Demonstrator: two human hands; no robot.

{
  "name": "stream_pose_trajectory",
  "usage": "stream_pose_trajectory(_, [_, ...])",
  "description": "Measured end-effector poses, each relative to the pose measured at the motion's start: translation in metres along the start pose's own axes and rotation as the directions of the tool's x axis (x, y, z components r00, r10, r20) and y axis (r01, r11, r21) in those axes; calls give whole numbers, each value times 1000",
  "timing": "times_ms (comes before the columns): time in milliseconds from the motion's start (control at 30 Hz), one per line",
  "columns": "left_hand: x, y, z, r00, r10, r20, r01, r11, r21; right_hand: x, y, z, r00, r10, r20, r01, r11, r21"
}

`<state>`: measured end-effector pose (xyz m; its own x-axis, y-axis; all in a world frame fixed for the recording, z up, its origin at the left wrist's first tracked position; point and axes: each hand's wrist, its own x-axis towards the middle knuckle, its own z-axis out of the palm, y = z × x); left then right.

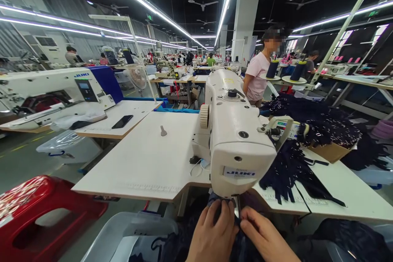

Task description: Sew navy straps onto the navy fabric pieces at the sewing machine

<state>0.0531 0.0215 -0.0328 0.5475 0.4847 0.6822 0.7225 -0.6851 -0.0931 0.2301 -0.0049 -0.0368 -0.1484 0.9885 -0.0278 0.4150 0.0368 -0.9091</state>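
A white JUKI sewing machine [233, 131] stands in front of me, its head facing me. Dark navy fabric [187, 233] lies bunched under the head and hangs down towards me. My left hand [213, 229] is closed on this fabric just below the needle area, fingertips bent down onto it. My right hand [260, 229] is at the fabric's right edge beside a small metal part of the machine, thumb and fingers pinched together on the cloth. The needle and the fabric between my hands are mostly hidden by the head and my fingers.
Dark navy strips [282, 172] lie on the table's right side, beside a cardboard box [330, 151]. A small metal piece [163, 131] rests on the white tabletop [144, 159]. At lower left are a red stool [39, 200] and a plastic bin [123, 229]. A person [258, 69] stands beyond.
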Motion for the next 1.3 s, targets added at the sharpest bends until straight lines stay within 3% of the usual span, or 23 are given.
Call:
stream_pose_trajectory(100, [-1, 1, 0, 1000, 15, 27, -15, 1000, 18, -9, 3, 2, 999, 22, 49, -24, 999, 35])
stream_pose_trajectory(300, [4, 0, -12, 991, 19, 135, -13, 999, -46, -19, -2, 4, 999, -17, -34, 19, 999, 36])
stream_pose_trajectory(400, [4, -3, -23, 978, -22, 209, 82, 956, -282, -28, -16, -2, 996, -85, -25, 85, 996, 14])
stream_pose_trajectory(467, [2, -5, -33, 957, 15, 291, 142, 849, -510, -33, -26, -7, 986, -167, 27, 168, 986, -21])
stream_pose_trajectory(533, [-1, -8, -44, 886, 34, 463, 315, 689, -653, -30, -34, -9, 960, -277, 50, 281, 955, -100])
stream_pose_trajectory(600, [-2, -11, -52, 750, -4, 662, 556, 546, -626, -19, -34, -6, 905, -426, 3, 411, 871, -268])
stream_pose_trajectory(667, [-2, -14, -53, 641, -106, 760, 695, 501, -516, -4, -30, 2, 788, -612, -75, 492, 697, -522])
stream_pose_trajectory(700, [-2, -15, -52, 625, -172, 761, 711, 527, -465, 5, -27, 6, 719, -690, -86, 491, 591, -640])
stream_pose_trajectory(733, [-2, -16, -49, 632, -244, 735, 701, 586, -408, 12, -25, 10, 673, -736, -75, 464, 499, -732])
stream_pose_trajectory(767, [-2, -17, -46, 665, -307, 681, 662, 664, -348, 18, -23, 13, 660, -749, -52, 428, 433, -793])
stream_pose_trajectory(800, [-3, -17, -42, 722, -348, 598, 600, 746, -290, 23, -22, 15, 678, -735, -29, 394, 397, -829])
stream_pose_trajectory(867, [-5, -17, -35, 873, -340, 349, 421, 887, -188, 26, -21, 16, 746, -666, -30, 326, 404, -855])
stream_pose_trajectory(933, [-7, -16, -31, 974, -197, 111, 212, 967, -139, 23, -20, 14, 784, -615, -85, 275, 467, -841])
stream_pose_trajectory(967, [-8, -15, -30, 992, -115, 53, 122, 983, -139, 21, -19, 13, 793, -597, -119, 261, 510, -820])
stream_pose_trajectory(1033, [-11, -13, -28, 999, -6, 50, 14, 986, -165, 15, -12, 11, 816, -551, -174, 251, 609, -752])
stream_pose_trajectory(1167, [-14, -9, -25, 982, -31, 186, 59, 987, -148, 7, 3, 10, 890, -396, -227, 244, 833, -496])
stream_pose_trajectory(1300, [-12, -5, -23, 969, -65, 237, 94, 989, -112, 13, 6, 10, 956, -118, -268, 68, 980, -187])
